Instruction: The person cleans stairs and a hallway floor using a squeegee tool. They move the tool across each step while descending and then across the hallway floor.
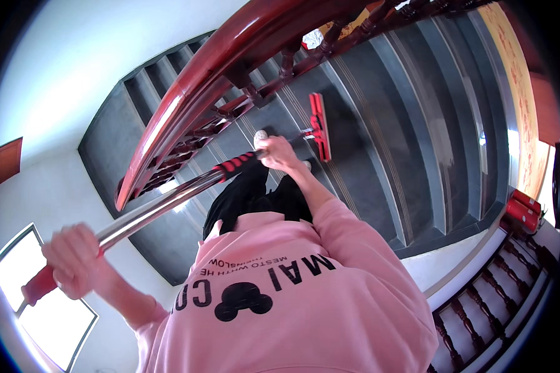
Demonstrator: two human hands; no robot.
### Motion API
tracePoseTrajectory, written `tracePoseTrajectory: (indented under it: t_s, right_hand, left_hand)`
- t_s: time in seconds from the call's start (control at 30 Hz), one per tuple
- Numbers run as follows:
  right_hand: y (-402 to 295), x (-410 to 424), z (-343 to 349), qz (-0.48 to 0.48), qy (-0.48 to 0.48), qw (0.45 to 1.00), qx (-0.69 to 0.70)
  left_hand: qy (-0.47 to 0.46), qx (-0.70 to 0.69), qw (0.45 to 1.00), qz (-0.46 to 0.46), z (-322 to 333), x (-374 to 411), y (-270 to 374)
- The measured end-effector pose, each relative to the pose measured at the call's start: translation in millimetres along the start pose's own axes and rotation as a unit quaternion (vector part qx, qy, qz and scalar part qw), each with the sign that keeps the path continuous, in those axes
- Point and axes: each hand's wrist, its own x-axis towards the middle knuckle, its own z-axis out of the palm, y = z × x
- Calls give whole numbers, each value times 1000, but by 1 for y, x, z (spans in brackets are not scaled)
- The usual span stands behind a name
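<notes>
A sponge mop with a shiny metal pole slants across the view. My left hand grips the pole near its upper end, and a red end grip sticks out past my fist. Lower down, my right hand is closed around the pole just below a black and red foam sleeve. The red mop head lies on a dark grey stair tread beyond my right hand. Its underside is hidden. My light-coloured shoe shows beside that hand, on the stairs.
A glossy red-brown wooden handrail with turned balusters runs close on the left. Grey steps continue to the right. Red cylinders, perhaps fire extinguishers, stand by another balustrade. Bright windows are at lower left.
</notes>
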Motion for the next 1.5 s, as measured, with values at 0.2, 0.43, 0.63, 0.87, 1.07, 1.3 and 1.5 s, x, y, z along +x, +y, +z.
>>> tracePoseTrajectory:
  t_s: [0.2, 0.43, 0.63, 0.87, 1.07, 1.3, 1.5]
  right_hand:
    - [43, -101, -26, 172, 173, 970, -14]
    - [38, -69, -36, 201, 265, 943, 22]
    - [-3, 32, -41, 115, 291, 941, 127]
    - [-6, 77, -29, 28, 260, 952, 158]
    - [-30, 37, -41, 16, 175, 980, 97]
    - [-7, -13, -52, 89, 58, 994, -11]
    - [11, 2, -29, 65, -17, 997, -47]
  left_hand:
    - [-69, -99, 987, -105, 77, 47, -88]
    - [-158, -53, 978, -129, 93, 114, -82]
    - [-273, 18, 957, -97, 96, 175, -10]
    - [-202, 139, 969, 31, 120, 110, 8]
    - [-589, -41, 807, -3, 65, 134, 62]
    - [-346, -130, 929, 5, 22, 80, -26]
    - [-66, -127, 990, -15, 2, 40, -44]
